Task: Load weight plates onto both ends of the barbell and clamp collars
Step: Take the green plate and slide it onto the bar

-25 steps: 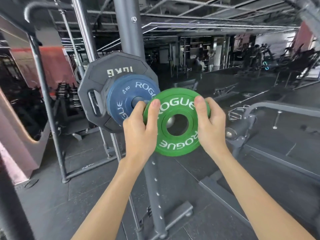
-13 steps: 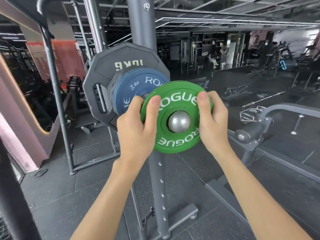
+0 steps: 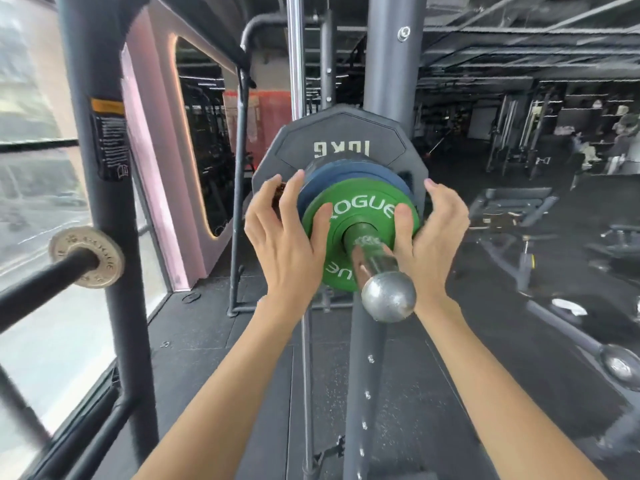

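Since the earlier frame, the green plate (image 3: 360,202) has moved down the barbell sleeve (image 3: 372,258), from its tip to a position against the blue plate (image 3: 346,173). The rounded steel end of the sleeve now projects toward the camera, clear of both hands. The left hand (image 3: 284,237) is open, its fingers spread and nearly straight past the left rim of the plate and its thumb laid flat on the green face. The right hand (image 3: 436,233) is likewise open at the right rim, with its thumb pressing the face beside the centre hole. Neither hand closes around the plate. Behind the blue plate sits the black 10 kg plate (image 3: 341,133), its marking upside down. A grey rack upright (image 3: 391,64) rises behind the stack. At far left, a small silver plate (image 3: 86,256) hangs on a black peg.
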